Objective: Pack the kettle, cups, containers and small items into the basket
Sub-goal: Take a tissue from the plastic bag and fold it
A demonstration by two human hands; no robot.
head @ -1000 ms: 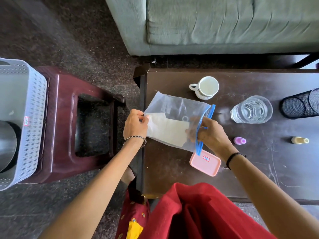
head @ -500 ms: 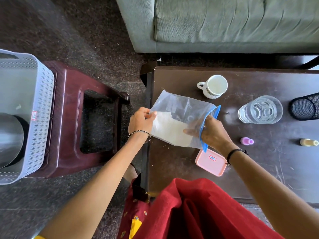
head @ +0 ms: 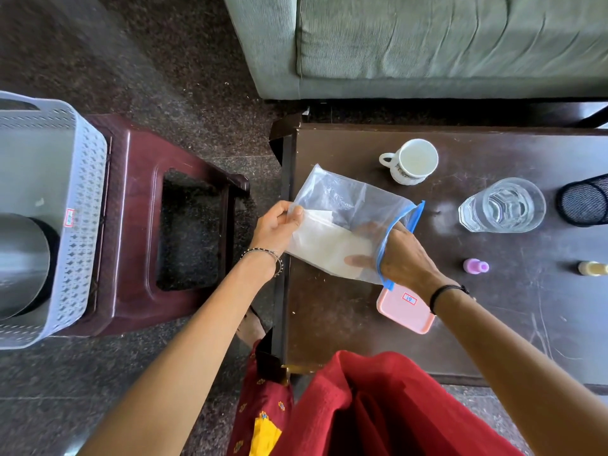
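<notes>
Left hand (head: pixel 274 227) pinches the bag (head: pixel 345 199) — right hand (head: pixel 406 258) inside it, blurred by plastic, grip unclear.

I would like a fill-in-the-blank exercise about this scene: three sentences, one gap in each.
1. The right hand reaches into a clear zip bag whose seal strip is ____.
2. The white basket, with the steel kettle inside, stands on a maroon ____.
3. The left hand pinches the bag's closed end, and the flat container by the right wrist is ____.

Missing words: blue; stool; pink.
</notes>
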